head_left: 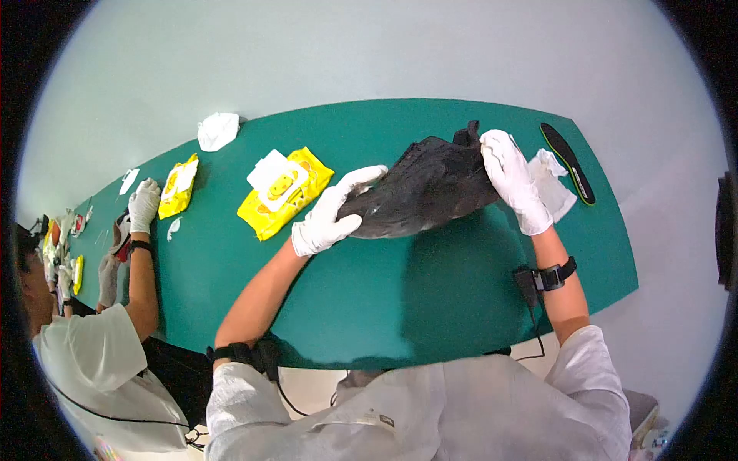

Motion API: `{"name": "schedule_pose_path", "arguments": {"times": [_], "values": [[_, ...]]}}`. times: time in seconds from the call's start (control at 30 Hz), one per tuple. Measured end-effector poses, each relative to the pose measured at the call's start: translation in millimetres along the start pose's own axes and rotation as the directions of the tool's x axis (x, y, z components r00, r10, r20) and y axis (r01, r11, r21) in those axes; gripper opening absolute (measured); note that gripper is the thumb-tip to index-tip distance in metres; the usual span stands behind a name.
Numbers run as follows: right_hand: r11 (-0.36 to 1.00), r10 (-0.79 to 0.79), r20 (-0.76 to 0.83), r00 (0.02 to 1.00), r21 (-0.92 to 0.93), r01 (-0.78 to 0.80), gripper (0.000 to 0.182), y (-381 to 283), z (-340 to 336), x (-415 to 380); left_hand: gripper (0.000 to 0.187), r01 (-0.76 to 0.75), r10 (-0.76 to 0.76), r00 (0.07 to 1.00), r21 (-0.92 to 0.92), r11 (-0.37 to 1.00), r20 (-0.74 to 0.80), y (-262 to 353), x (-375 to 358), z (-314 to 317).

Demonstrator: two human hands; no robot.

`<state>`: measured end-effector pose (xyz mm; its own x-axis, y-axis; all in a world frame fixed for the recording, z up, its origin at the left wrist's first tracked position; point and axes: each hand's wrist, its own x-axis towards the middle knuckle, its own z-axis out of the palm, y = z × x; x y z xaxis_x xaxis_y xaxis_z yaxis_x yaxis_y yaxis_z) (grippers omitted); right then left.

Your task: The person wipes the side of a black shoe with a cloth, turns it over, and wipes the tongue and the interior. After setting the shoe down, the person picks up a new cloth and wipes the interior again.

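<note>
Black item (430, 188) in both gloved hands, above the green desk (346, 307).
The left hand (334, 211), half open, holds one end between thumb and fingers; the right hand (510, 180) curls round the other. Left, a yellow pack (284, 192) bears a cartoon face, any writing unreadable; right lie a white cloth (552, 188) and an insole (567, 161), its lettering too small.

Hands (511, 180) white-gloved | black forearm straps (555, 276), dark cables (288, 402) | pale grey short-sleeved shirt (453, 411), small dark label (387, 420)
</note>
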<state>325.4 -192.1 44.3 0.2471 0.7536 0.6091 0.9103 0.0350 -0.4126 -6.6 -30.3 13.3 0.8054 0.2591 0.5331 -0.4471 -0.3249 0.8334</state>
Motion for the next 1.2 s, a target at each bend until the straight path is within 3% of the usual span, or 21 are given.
{"name": "schedule_pose_path", "arguments": {"times": [0.07, 0.1, 0.17, 0.23, 0.3, 0.43, 0.5, 0.57, 0.63, 0.73, 0.8, 0.87, 0.9, 0.97, 1.0, 1.03, 1.07, 1.1, 1.13, 1.2], "values": [[0.995, -0.018, -0.122, 0.992, 0.092, 0.029, 0.027, -5, -6, -29, 0.087, -0.091, 0.079, 0.994, 0.188, 0.978, 0.074, -1, -1, 2], [0.986, -0.161, -0.2, 0.967, -0.001, 0.164, 0.024, -3, -6, -45, 0.087, -0.082, 0.07, 0.995, 0.172, 0.982, 0.074, 0, -6, 7], [0.906, -0.417, -0.301, 0.858, -0.213, 0.366, 0.019, 3, -3, -74, 0.084, -0.279, 0.192, 0.954, 0.451, 0.848, 0.23, 7, -13, 13], [0.872, -0.486, -0.229, 0.843, -0.19, 0.451, 0.021, 7, -3, -82, 0.083, -0.398, 0.264, 0.915, 0.568, 0.72, 0.305, 11, -17, 24], [0.917, -0.398, -0.217, 0.891, -0.135, 0.376, 0.025, 9, -2, -87, 0.082, -0.392, 0.275, 0.919, 0.584, 0.711, 0.282, 15, -20, 32], [0.882, -0.43, -0.183, 0.884, -0.295, 0.368, 0.033, 9, 1, -56, 0.081, -0.396, 0.305, 0.918, 0.602, 0.694, 0.252, 10, -19, 42], [0.89, -0.392, -0.117, 0.912, -0.301, 0.344, 0.033, 11, 9, -26, 0.081, -0.365, 0.334, 0.922, 0.731, 0.577, 0.196, 8, -15, 66], [0.9, -0.36, -0.108, 0.927, -0.301, 0.314, 0.034, 37, 30, -6, 0.067, -0.302, 0.22, 0.949, 0.86, 0.412, 0.228, 17, -5, 84], [0.947, -0.186, 0.023, 0.982, -0.262, 0.185, 0.035, 47, 46, 10, 0.063, -0.324, 0.251, 0.939, 0.849, 0.417, 0.235, 16, 3, 106], [0.99, -0.032, 0.067, 0.997, -0.138, 0.041, 0.032, 51, 61, 23, 0.063, -0.315, 0.173, 0.949, 0.802, 0.507, 0.263, 15, 12, 125], [0.996, 0.068, 0.092, 0.993, -0.072, -0.061, 0.031, 50, 70, 23, 0.066, -0.288, 0.138, 0.957, 0.803, 0.522, 0.254, 18, 12, 137], [0.961, 0.271, 0.16, 0.949, -0.102, -0.257, 0.029, 52, 73, 17, 0.066, -0.291, 0.136, 0.957, 0.812, 0.507, 0.258, 20, 13, 152], [0.961, 0.25, 0.289, 0.924, -0.194, -0.199, 0.026, 37, 61, 13, 0.066, -0.307, 0.136, 0.951, 0.812, 0.497, 0.277, 20, 15, 157], [0.993, 0.111, 0.361, 0.926, -0.081, -0.088, 0.023, 30, 51, 4, 0.054, -0.405, 0.141, 0.911, 0.778, 0.479, 0.387, 22, 27, 160], [0.998, 0.044, 0.295, 0.954, 0.038, -0.058, 0.024, 44, 63, 1, 0.05, -0.489, 0.218, 0.872, 0.745, 0.454, 0.439, 9, 30, 160], [0.998, 0.036, 0.298, 0.954, 0.046, -0.052, 0.024, 40, 65, -1, 0.046, -0.566, 0.287, 0.825, 0.709, 0.421, 0.488, 1, 33, 161], [0.971, 0.037, 0.179, 0.983, 0.226, -0.078, 0.025, 36, 67, -5, 0.042, -0.631, 0.349, 0.775, 0.677, 0.38, 0.527, -4, 35, 159], [0.913, 0.064, 0.058, 0.996, 0.4, -0.082, 0.026, 29, 66, -7, 0.042, -0.63, 0.343, 0.776, 0.679, 0.377, 0.53, -4, 39, 157], [0.911, 0.069, 0.054, 0.996, 0.404, -0.085, 0.026, 25, 65, -7, 0.04, -0.654, 0.329, 0.756, 0.649, 0.388, 0.566, -5, 42, 156], [0.878, -0.037, -0.215, 0.976, 0.459, 0.135, 0.025, 18, 57, -6, 0.037, -0.695, 0.375, 0.719, 0.602, 0.392, 0.586, -3, 47, 157]]}}
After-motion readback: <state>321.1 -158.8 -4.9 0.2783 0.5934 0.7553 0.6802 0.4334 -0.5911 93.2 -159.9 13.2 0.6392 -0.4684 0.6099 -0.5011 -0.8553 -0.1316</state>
